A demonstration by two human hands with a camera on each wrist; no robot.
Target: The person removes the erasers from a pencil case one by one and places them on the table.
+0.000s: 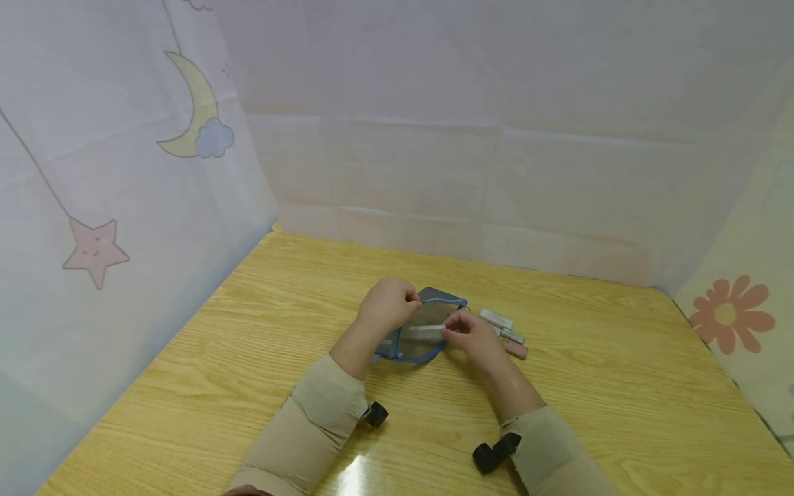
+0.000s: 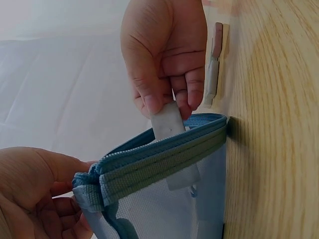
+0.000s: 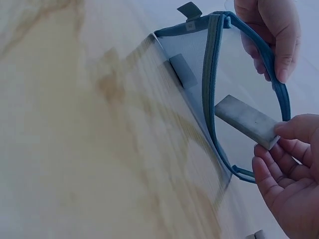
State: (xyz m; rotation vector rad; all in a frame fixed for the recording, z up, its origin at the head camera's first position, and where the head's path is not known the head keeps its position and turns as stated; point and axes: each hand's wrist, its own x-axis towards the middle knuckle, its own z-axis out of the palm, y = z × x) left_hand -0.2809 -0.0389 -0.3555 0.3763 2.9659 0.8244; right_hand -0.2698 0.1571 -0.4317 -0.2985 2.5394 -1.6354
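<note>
A blue-edged mesh zipper pouch (image 1: 423,356) stands on the table with its mouth spread. My left hand (image 1: 387,304) pinches the zippered rim (image 3: 283,99) between thumb and fingers. Between the thumb and fingers of my right hand (image 1: 476,339) is a flat, pale grey rectangular block (image 3: 246,122). The block reaches through the pouch's mouth, and its lower end shows through the mesh in the left wrist view. Another grey block (image 3: 183,70) lies inside the pouch, seen through the mesh in the right wrist view.
Right of the pouch several small blocks lie together on the wooden table (image 1: 620,386), among them a white block (image 1: 496,318), a greenish block (image 1: 513,335) and a pink block (image 1: 515,349). Printed cloth walls (image 1: 422,179) border the table at the back and sides.
</note>
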